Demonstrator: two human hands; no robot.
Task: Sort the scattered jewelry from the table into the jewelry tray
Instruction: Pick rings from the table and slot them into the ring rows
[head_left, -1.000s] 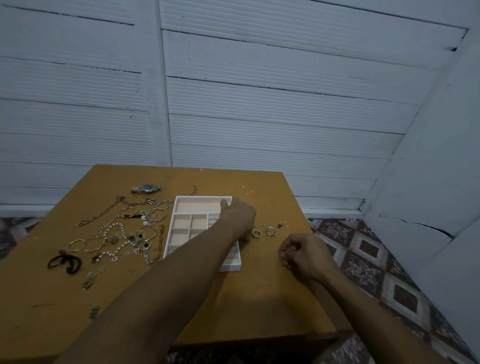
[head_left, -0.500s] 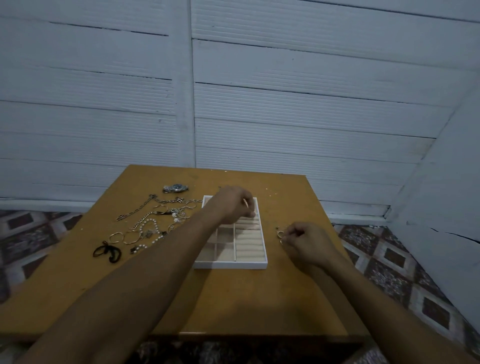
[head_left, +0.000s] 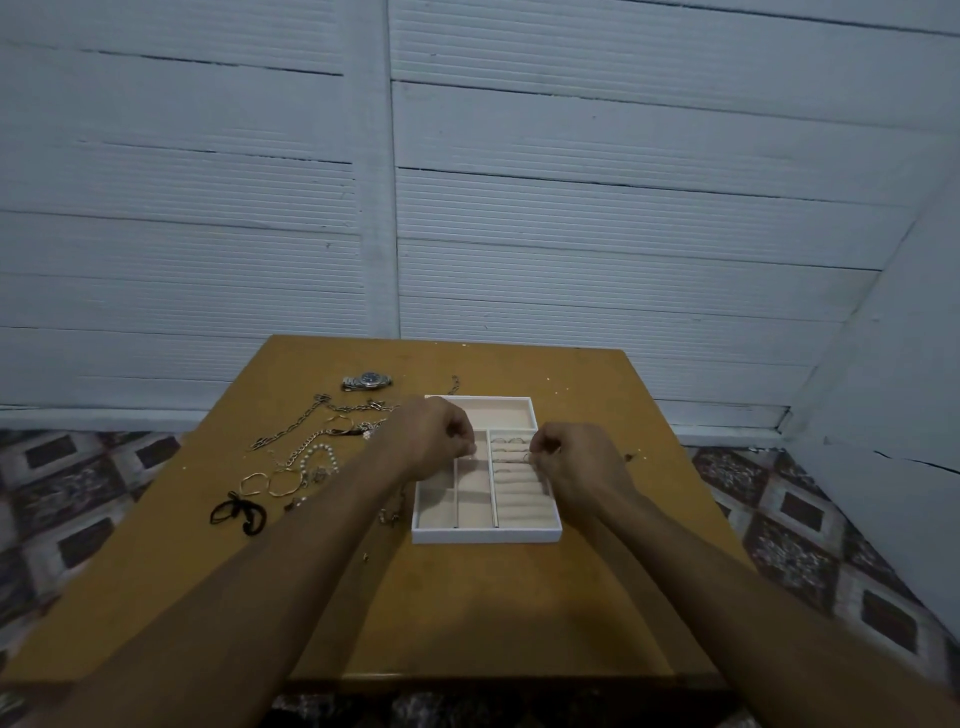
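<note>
tray: the white jewelry tray sits on the yellow table, about halfway across, with the loose pile to its left.
left hand: the left hand hovers over the tray's far-left part, fingers curled and tips drawn together. i cannot tell whether anything is between them.
right hand: the right hand is over the ribbed rows on the tray's right side. its fingers are curled and seem to pinch a small ring at the slots.
just changed: half a second ago the right hand was down on the wood just right of the tray, gathering that ring. it has since come across the rim. the loose rings that lay there a second ago are gone from the table.
already in: a pair of rings sits in the top row.
meaning: the ring batch looks nearly done. this one only needs pressing into a slot, i'd say.
left to sort: the watch, chains, bangles and a black bow lie left of the tray, all outside it.
</note>
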